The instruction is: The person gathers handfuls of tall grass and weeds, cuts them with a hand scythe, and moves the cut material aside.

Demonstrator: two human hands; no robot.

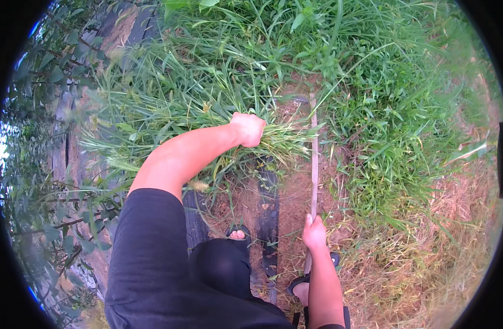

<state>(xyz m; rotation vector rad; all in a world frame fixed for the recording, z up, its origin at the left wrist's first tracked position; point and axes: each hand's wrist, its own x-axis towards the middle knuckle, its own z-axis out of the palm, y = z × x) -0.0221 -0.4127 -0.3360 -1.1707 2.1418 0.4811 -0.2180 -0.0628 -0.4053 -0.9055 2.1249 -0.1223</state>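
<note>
My left hand is closed around a thick bunch of long green grass, whose cut or pulled stem ends point right. The seed heads and blades spread out to the left. My right hand grips a long wooden handle near its lower part. The handle runs up past the stem ends to a thin, curved dark blade that lies low on the soil, partly covered by grass; it looks like a sickle, though its full shape is hidden.
Dense green weeds grow ahead and to the right. Dry straw covers the lower right ground. Black plastic sheeting runs between strips of reddish soil. Leafy shrub branches stand at left. My sandalled foot is near the sheeting.
</note>
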